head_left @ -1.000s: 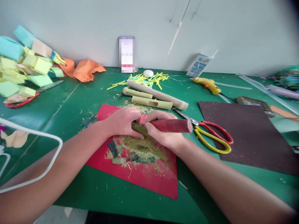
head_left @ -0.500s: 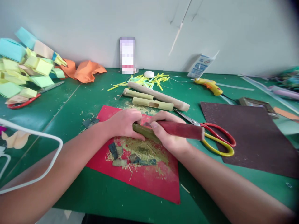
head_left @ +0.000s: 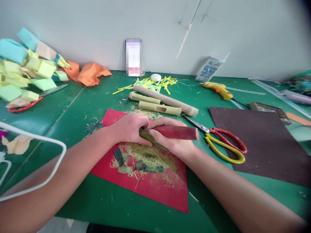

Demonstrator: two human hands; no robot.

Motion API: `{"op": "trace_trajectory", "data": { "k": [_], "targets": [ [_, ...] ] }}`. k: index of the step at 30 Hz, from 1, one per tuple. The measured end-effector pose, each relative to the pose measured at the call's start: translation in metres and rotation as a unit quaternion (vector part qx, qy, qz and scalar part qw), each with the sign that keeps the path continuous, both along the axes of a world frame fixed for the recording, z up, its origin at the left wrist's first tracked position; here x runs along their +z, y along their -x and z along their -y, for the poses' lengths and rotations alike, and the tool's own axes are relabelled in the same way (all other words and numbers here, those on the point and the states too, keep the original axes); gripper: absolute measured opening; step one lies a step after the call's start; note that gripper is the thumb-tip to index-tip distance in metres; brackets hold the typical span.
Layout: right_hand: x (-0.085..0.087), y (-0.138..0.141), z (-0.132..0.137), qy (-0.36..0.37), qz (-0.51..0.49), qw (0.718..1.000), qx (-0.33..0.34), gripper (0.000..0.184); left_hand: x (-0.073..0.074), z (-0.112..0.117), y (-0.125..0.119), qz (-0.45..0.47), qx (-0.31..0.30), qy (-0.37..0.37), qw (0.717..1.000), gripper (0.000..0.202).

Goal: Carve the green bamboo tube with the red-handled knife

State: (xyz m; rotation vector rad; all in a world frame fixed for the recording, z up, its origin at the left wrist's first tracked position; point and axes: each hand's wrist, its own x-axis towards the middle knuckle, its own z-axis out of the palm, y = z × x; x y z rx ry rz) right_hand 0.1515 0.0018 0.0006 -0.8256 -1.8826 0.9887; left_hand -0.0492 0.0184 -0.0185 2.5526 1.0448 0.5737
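Observation:
My left hand (head_left: 134, 127) is wrapped round the left end of a green bamboo piece (head_left: 147, 136), which lies low over a red sheet (head_left: 167, 198). In my right hand (head_left: 173, 143) is a knife with a thick red wooden handle (head_left: 181, 132); its handle points right. Only a bit of the blade shows beside the bamboo, and the tip is hidden between my hands. My right fingers also lie against the bamboo. Bamboo shavings (head_left: 155, 157) and small dark sandpaper-like scraps (head_left: 118, 157) are strewn on the sheet below.
Beyond my hands lie cut bamboo pieces (head_left: 148, 106) and a longer stick (head_left: 167, 98). Red-and-yellow-handled scissors (head_left: 224, 149) and a dark brown sheet (head_left: 257, 139) are to the right, a yellow glue gun (head_left: 218, 90) behind. A white cable-like loop (head_left: 62, 145) crosses at left.
My right hand and the knife have slid left along the bamboo, towards my left hand. My left hand keeps its grip, and the view has shifted slightly.

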Motion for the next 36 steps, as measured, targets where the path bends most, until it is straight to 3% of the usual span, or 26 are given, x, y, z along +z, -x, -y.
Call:
{"op": "trace_trajectory", "data": {
  "k": [8,20,24,27,36],
  "targets": [
    [-0.001,0.001,-0.002,-0.03,0.01,0.999,0.01,0.004,0.002,0.0,0.0,-0.017,0.007,0.005,1.0,0.051],
    [-0.01,-0.008,0.006,-0.005,-0.05,0.996,-0.077,0.019,0.005,0.0,-0.001,-0.029,0.013,-0.006,0.999,0.055],
    [-0.004,-0.007,0.006,-0.021,-0.041,0.996,-0.074,0.014,0.004,0.001,-0.001,-0.022,0.019,0.004,1.0,0.054],
    [0.0,-0.004,0.003,0.005,-0.024,0.999,-0.049,0.006,0.003,0.001,-0.001,-0.012,0.022,0.014,1.0,0.054],
    [-0.002,0.0,0.0,0.055,-0.01,0.998,-0.011,0.008,0.004,0.001,-0.002,-0.011,0.015,0.019,1.0,0.051]
  ]
}}
